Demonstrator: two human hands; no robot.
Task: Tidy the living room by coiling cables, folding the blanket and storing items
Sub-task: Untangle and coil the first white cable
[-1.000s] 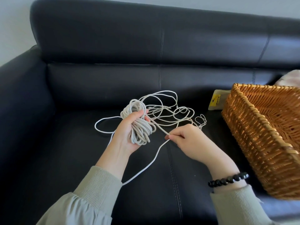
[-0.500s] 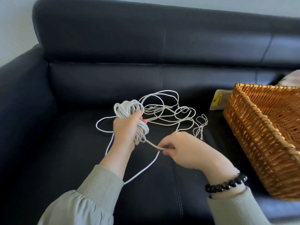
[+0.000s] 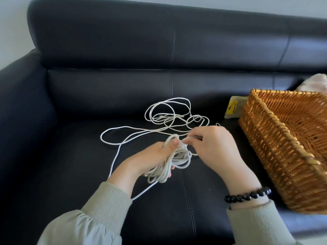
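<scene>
Gripping coiled white cable (image 3: 169,161): left hand (image 3: 155,156), thumb atop bundle. Right hand (image 3: 214,144) alongside, palm down, pinching loose strand above black sofa (image 3: 70,156).

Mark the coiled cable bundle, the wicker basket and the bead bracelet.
coiled cable bundle (image 3: 180,157), head view, on the wound loops
wicker basket (image 3: 275,156), head view, on its outer wall
bead bracelet (image 3: 247,196), head view, on a middle bead

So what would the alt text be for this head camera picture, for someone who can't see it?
A person's left hand grips a half-wound coil of white cable while the right hand pinches a strand beside it. The rest lies in loose loops on a black leather sofa, with a wicker basket at the right.
</scene>
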